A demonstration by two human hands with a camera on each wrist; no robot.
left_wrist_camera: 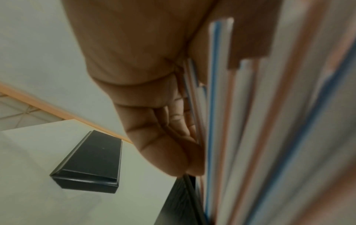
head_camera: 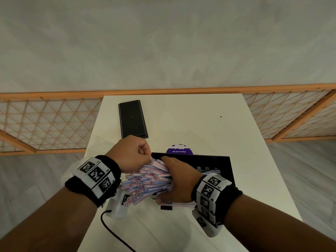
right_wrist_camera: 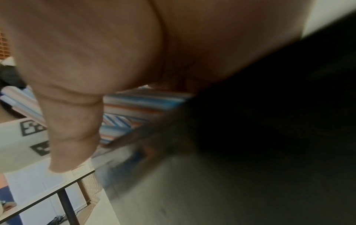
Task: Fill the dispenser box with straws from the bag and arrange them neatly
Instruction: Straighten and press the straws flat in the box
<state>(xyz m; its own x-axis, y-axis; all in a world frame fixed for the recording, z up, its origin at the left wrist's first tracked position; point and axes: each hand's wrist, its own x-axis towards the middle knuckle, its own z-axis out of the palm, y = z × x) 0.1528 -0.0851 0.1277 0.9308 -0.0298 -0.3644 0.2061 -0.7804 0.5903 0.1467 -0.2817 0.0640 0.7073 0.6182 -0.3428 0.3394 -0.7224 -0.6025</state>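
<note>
A thick bundle of red- and blue-striped straws [head_camera: 149, 179] is held over the left end of the black dispenser box [head_camera: 209, 160]. My right hand [head_camera: 176, 184] grips the bundle, fingers over the top and thumb underneath. My left hand [head_camera: 132, 155] is curled on the straws' far ends at the box's left corner. The left wrist view shows the left hand's curled fingers [left_wrist_camera: 163, 129] against the straws [left_wrist_camera: 269, 121], above the box edge [left_wrist_camera: 177, 205]. In the right wrist view, the thumb [right_wrist_camera: 73, 121] lies across the straws [right_wrist_camera: 138, 103]. More straws lie inside the box [head_camera: 211, 172].
The box's black lid [head_camera: 132, 119] lies flat at the table's far left, also seen as the lid [left_wrist_camera: 92, 159]. A purple round sticker [head_camera: 179, 149] sits behind the box. A few straws [head_camera: 181, 204] and a small black piece [head_camera: 166, 207] lie under my right hand. A black cable [head_camera: 109, 226] trails at the near left.
</note>
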